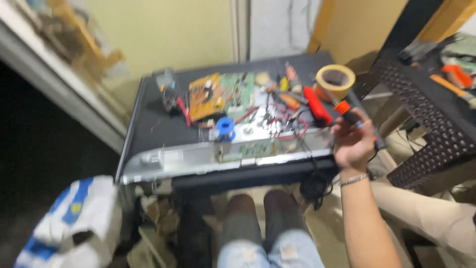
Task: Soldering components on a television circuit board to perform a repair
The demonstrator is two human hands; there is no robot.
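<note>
My right hand (353, 141) is raised at the right end of the dark work surface (158, 126) and is closed around a black tool with an orange tip (345, 111). A metal bracelet sits on that wrist. My left hand is out of view. Just left of my right hand lie red wires (290, 130), a red-handled tool (316, 105) and a long silver metal panel (198, 158) along the front edge. Further left are an orange circuit board (205, 96), a green circuit board (238, 89) and a blue spool (225, 126).
A roll of tan tape (335, 81) stands at the back right. A dark perforated table (421, 109) with more tools is on the right. A white and blue bag (74, 223) lies on the floor at lower left. My knees (263, 218) are under the surface.
</note>
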